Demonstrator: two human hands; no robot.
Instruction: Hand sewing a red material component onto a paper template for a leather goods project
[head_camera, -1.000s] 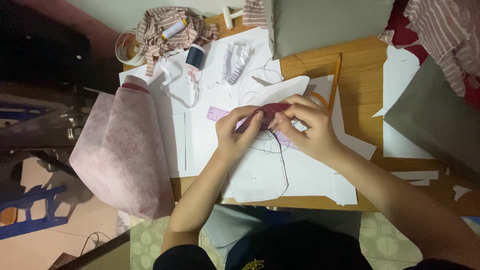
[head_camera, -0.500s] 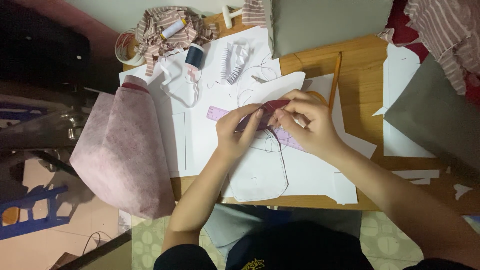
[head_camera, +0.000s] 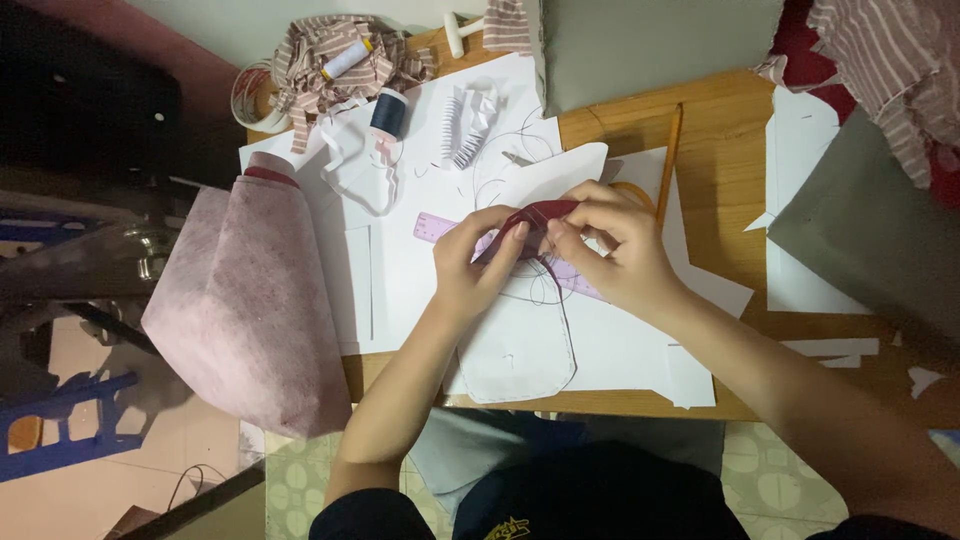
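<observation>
Fabric, a small dark red piece (head_camera: 535, 218), sits pinched between both hands above the white paper patterns (head_camera: 520, 350) at the middle of the table (head_camera: 720, 180). I see my left hand (head_camera: 470, 265) closed on its left end, thumb and forefinger together, and my right hand (head_camera: 610, 250) clamped on the right end the same way. It looks light, soft and floppy, so I judge it folds under any pressure and is best held at the edges with fingertips. A thin thread (head_camera: 545, 290) trails below it, easily snagged. A purple ruler (head_camera: 440, 228) lies just beside the left hand, a pencil (head_camera: 668, 160) beyond the right.
</observation>
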